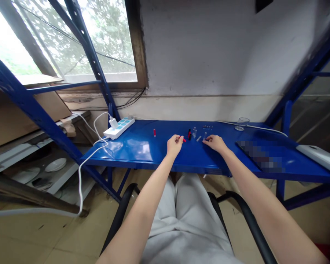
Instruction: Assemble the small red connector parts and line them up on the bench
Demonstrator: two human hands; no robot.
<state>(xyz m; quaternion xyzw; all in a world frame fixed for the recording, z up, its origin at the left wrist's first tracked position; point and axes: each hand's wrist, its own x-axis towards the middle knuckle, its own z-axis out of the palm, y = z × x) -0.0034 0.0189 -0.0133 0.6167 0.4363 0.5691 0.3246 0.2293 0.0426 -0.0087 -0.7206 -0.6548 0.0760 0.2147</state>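
My left hand [174, 143] rests on the blue table [143, 148] with its fingers pinched on a small red piece [183, 139]. My right hand [215, 142] lies on the table a little to the right, fingers curled, fingertips touching a small dark part I cannot make out. Between the hands stand a dark and red piece [189, 134] and a few small clear tubes [194, 132]. A lone red piece [154, 132] stands to the left. A row of tiny dark parts [207, 127] lies further back.
A white power strip [119, 127] with a plugged charger and white cable sits at the table's left rear. A clear glass [242, 123] stands at the back right, a flat dark pad [260, 154] beside it. Blue shelf struts frame both sides; chair armrests lie below.
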